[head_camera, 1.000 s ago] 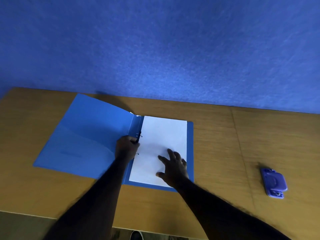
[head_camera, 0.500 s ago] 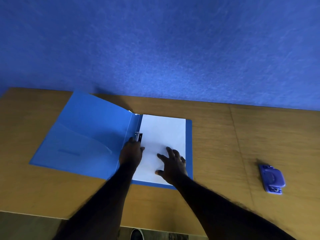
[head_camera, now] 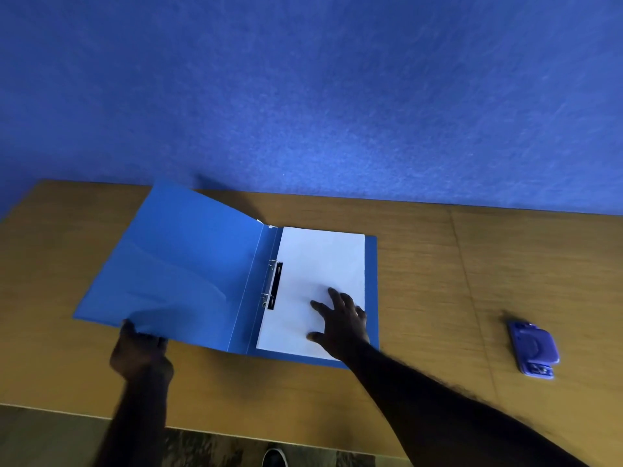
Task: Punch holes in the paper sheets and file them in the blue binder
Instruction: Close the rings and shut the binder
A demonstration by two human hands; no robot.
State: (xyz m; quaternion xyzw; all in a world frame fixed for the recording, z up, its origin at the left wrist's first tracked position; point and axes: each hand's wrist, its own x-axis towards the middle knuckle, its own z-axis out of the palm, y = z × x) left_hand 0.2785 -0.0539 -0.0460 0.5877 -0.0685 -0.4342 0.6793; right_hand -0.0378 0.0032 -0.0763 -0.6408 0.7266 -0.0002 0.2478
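My right hand lies flat, fingers spread, pinning the paper sheets on the rings, while my left hand pinches the blue binder cover's near edge — ready to close it on the bench.

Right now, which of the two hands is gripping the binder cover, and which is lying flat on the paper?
The left hand pinches the open front cover's near edge; the right hand lies spread on the white paper.

You are at what looks like an office desk: a wood-grain worktop backed by a blue felt-like partition wall, with a blue binder holding paper sheets and a hole punch lying to its right.
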